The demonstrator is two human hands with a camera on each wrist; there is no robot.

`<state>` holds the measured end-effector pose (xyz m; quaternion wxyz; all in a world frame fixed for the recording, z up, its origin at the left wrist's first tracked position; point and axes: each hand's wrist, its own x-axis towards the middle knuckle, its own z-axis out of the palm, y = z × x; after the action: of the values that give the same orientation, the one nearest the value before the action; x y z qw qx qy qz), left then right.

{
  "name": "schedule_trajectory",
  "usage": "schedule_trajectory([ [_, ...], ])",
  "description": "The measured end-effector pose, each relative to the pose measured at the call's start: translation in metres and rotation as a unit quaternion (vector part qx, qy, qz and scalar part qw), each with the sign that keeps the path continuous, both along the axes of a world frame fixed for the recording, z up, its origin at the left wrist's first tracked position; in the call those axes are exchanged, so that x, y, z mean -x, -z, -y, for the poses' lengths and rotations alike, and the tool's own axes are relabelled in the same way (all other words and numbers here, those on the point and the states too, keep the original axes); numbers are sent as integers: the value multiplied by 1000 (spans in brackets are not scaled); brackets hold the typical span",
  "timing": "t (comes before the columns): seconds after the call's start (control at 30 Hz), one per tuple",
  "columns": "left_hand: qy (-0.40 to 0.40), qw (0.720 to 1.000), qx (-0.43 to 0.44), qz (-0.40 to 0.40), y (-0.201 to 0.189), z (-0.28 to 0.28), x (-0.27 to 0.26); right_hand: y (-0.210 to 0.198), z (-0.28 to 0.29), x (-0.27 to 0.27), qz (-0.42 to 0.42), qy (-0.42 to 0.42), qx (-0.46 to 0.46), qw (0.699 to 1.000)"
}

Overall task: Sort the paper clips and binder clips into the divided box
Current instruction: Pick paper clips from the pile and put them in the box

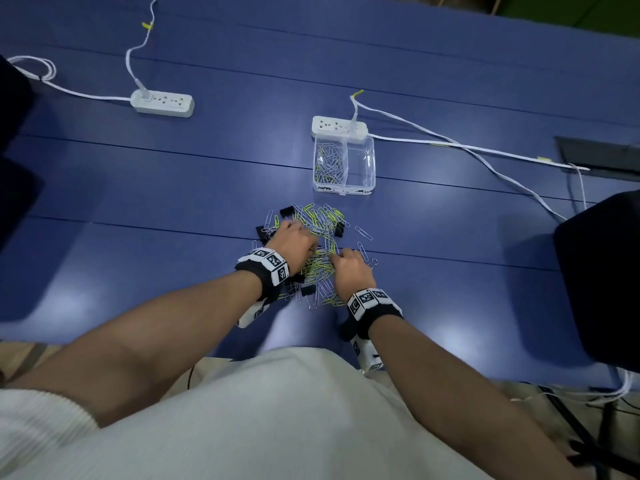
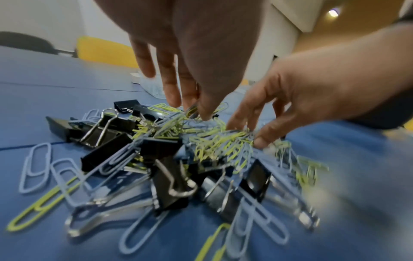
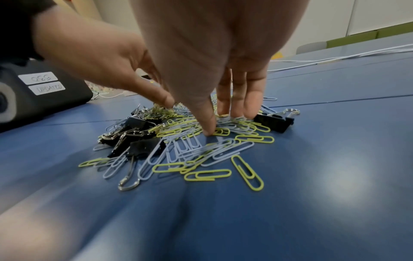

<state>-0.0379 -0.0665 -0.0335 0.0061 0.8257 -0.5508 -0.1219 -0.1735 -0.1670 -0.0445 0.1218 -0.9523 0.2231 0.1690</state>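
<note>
Far left on the blue table (image 1: 104, 188) sat a white power strip (image 1: 162, 103), cord plugged in. Left hand (image 1: 294, 241) was down on the left part of the clip pile (image 1: 317, 254), fingers (image 2: 170, 84) reaching downward, tips pinching into a tangle of paper clips (image 2: 214, 141); exactly which clip was pinched could not be told. Black binder clips (image 2: 165, 173) lay mostly on the pile's left and near side, mixed with yellow-green and pale blue paper clips. A black device on the left wrist showed labels, one reading "UPDATED" (image 3: 46, 88); the other was unreadable. Right hand (image 1: 349, 268) was on the pile's right side, fingers (image 3: 236, 95) straight and close together, tips pressed onto paper clips, thumb touching the table surface among them. Behind the pile stood the clear divided box (image 1: 344, 164): left compartment held paper clips, right compartment looked bare. Handwritten front labels, left read "PAPER", right partly legible only. A second power strip (image 1: 337, 127) touched the box's far edge. White cables (image 1: 467, 147) ran off right.
</note>
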Motion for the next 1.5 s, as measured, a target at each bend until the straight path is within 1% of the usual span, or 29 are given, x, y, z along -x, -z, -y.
schedule_trajectory([
  [0.07, -47, 996, 52, -61, -4, -3, 1, -2, 1, -2, 0, -2, 3, 1000],
  [0.13, -93, 983, 87, -131, -8, -6, 1, -5, 3, -2, 4, -3, -3, 1000],
  [0.2, -126, 970, 89, -190, -11, -10, 0, -5, 6, -3, 8, -3, -14, 1000],
  [0.27, -147, 957, 97, -229, -11, -13, -1, -1, 8, -5, 22, 13, -33, 999],
  [0.37, -207, 935, 126, -258, -10, -16, -3, 5, 12, -9, 60, 79, -84, 992],
  [0.43, -251, 912, 145, -289, -10, -18, -6, 7, 17, -9, 101, 164, -142, 971],
  [0.47, -273, 894, 159, -318, -11, -19, -7, 9, 21, -8, 126, 220, -178, 951],
  [0.5, -303, 865, 175, -361, -13, -19, -8, 10, 25, -7, 144, 273, -219, 926],
  [0.57, -366, 774, 212, -471, -19, -18, -10, 12, 32, -7, 153, 355, -313, 868],
  [0.6, -391, 729, 226, -514, -22, -17, -12, 12, 35, -6, 151, 385, -368, 833],
  [0.63, -414, 695, 235, -539, -23, -16, -13, 10, 36, -6, 150, 411, -423, 793],
  [0.7, -455, 648, 252, -556, -25, -17, -16, 6, 39, -7, 157, 456, -503, 718],
  [0.73, -473, 625, 260, -564, -23, -19, -18, 2, 39, -6, 158, 469, -529, 689],
  [0.8, -493, 578, 265, -594, -20, -20, -22, 1, 40, -5, 148, 488, -563, 650],
  [0.83, -492, 564, 262, -609, -19, -21, -23, 0, 41, -4, 139, 494, -576, 635],
  [0.87, -490, 560, 254, -618, -19, -21, -24, 0, 41, -3, 131, 499, -586, 625],
  [0.97, -488, 574, 218, -620, -15, -23, -27, -3, 40, -2, 108, 487, -623, 602],
  [1.03, -495, 584, 200, -611, -10, -23, -28, -6, 40, -2, 99, 473, -638, 600],
  [1.07, -493, 592, 192, -608, -9, -23, -28, -7, 40, -3, 96, 466, -638, 605],
  [1.17, -476, 629, 180, -587, -6, -24, -26, -7, 41, -8, 84, 462, -631, 617],
  [1.2, -468, 642, 176, -581, -5, -24, -26, -6, 41, -10, 80, 466, -626, 620],
  [1.23, -455, 662, 168, -571, -3, -23, -25, -4, 41, -12, 76, 469, -619, 625],
  [1.27, -437, 696, 151, -549, -1, -24, -25, -4, 41, -13, 74, 466, -613, 633],
  [1.3, -412, 744, 125, -511, 0, -24, -25, -4, 40, -14, 74, 461, -614, 636],
  [1.33, -379, 796, 91, -463, -1, -25, -25, -5, 39, -16, 76, 454, -622, 633],
  [1.37, -343, 841, 59, -413, -3, -26, -24, -6, 38, -17, 80, 446, -636, 624],
  [1.4, -311, 876, 32, -368, -5, -26, -22, -7, 37, -18, 85, 436, -650, 616],
  [1.43, -282, 902, 11, -327, -7, -26, -20, -8, 36, -18, 91, 426, -663, 609],
  [1.5, -227, 942, -20, -248, -8, -25, -14, -8, 35, -19, 99, 413, -674, 604],
])
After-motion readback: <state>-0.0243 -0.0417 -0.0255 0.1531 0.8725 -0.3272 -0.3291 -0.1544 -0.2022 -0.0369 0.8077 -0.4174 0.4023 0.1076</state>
